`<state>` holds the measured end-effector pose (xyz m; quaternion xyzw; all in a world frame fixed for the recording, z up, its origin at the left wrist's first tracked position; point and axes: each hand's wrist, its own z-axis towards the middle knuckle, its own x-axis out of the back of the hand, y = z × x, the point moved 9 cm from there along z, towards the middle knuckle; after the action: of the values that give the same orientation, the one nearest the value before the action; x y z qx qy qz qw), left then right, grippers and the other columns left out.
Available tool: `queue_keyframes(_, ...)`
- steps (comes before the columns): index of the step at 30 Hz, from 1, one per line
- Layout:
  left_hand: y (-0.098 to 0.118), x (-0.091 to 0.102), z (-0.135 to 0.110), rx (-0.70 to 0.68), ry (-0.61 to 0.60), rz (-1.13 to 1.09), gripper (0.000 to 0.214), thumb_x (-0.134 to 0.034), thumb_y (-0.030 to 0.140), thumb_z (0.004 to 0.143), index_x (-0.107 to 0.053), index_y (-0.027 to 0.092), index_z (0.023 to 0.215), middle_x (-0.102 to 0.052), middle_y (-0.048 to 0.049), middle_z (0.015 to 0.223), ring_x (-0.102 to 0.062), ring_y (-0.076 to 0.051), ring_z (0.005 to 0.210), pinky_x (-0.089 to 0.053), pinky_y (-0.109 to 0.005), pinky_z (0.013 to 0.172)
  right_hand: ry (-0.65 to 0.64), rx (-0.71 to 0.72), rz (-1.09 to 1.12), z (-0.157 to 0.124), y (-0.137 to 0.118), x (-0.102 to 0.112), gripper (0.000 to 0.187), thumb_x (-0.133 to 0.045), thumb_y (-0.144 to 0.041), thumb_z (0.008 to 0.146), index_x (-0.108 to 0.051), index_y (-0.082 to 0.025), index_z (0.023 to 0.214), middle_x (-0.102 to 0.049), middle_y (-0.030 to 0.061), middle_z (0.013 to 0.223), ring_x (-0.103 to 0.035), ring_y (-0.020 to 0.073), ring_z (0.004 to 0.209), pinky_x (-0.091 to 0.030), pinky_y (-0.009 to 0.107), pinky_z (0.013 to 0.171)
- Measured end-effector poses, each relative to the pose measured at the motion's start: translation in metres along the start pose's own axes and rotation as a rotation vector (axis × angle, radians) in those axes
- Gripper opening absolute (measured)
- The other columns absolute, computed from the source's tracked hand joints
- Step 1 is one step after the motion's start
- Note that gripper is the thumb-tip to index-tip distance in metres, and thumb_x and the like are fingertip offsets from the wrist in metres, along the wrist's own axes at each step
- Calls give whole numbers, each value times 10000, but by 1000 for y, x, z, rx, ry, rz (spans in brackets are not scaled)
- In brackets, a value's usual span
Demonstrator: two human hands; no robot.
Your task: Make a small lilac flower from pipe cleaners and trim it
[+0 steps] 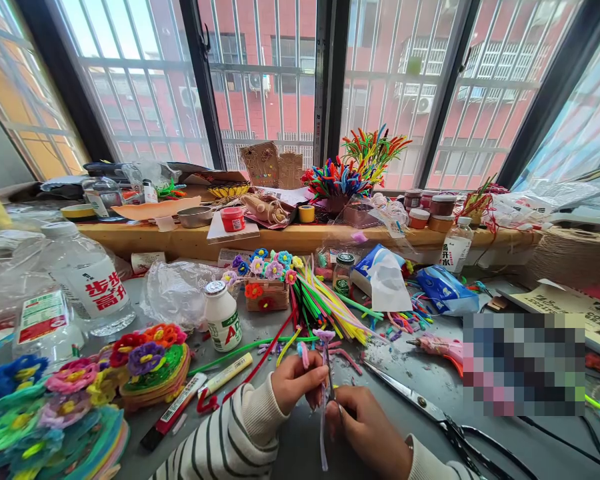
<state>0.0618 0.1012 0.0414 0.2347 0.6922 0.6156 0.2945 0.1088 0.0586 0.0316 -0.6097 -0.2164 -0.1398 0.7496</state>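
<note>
Between the fingertips of my left hand [300,383] is a pale purple pipe cleaner [323,433]. A small purple flower shape [324,335] shows at its upper end, and the long tail hangs down below the fingers. A pink and blue fuzzy piece [303,355] sticks up by my left index finger. My right hand [363,420] is closed on a thin dark metal tool [329,373]. Its tip points up alongside the pipe cleaner; whether it is tweezers or small scissors I cannot tell. Large scissors [423,403] lie partly open to the right of my right hand.
Bundled pipe cleaners [325,293] lie behind my hands, near a basket of fuzzy flowers [267,297] and a white bottle [221,317]. Finished fuzzy flowers [67,407] fill the front left. A pink glue gun [443,350] rests at right, beside a blurred patch.
</note>
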Motion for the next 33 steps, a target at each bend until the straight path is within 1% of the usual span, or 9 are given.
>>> queue_keyframes(5,0,-2,0,8,-21,8,374,-589,473,547,-453,126,515,-450,44,357,-422,-47,318,-332,-158,335,28,-1,-19,1,4,2,606,-178,-678,684,-379,-167,427,-381,-11,422,-365,102,416,-283,220,423)
queue_keyframes(9,-1,-1,0,-13,-25,-7,352,-580,454,572,-461,126,524,-454,42,362,-420,-46,320,-330,-157,337,77,13,-81,2,4,7,586,-185,-659,701,-319,-174,401,-337,-26,401,-339,97,406,-252,225,420)
queue_keyframes(12,-2,0,0,-28,-26,-13,332,-572,433,594,-468,125,528,-458,38,369,-418,-47,323,-327,-160,340,95,15,-90,3,3,10,569,-208,-638,716,-308,-173,403,-335,-28,404,-342,95,412,-242,225,426)
queue_keyframes(18,-2,0,1,-21,-19,-11,346,-579,450,577,-458,129,533,-453,40,371,-414,-49,322,-325,-161,333,70,-1,-37,3,4,7,576,-206,-664,692,-288,-179,394,-299,-33,395,-312,90,397,-228,220,406)
queue_keyframes(27,-1,-1,-1,-20,-21,-14,335,-584,435,579,-457,130,526,-458,43,377,-424,-47,331,-330,-158,339,37,42,8,-1,-1,1,626,-177,-677,686,-386,-159,403,-348,-23,409,-334,86,403,-239,214,399)
queue_keyframes(33,-2,1,1,7,17,46,362,-600,459,538,-441,137,493,-443,54,356,-406,-41,320,-319,-161,344,42,38,-29,-1,-1,2,599,-190,-674,687,-346,-167,409,-320,-32,411,-305,82,402,-208,215,396)
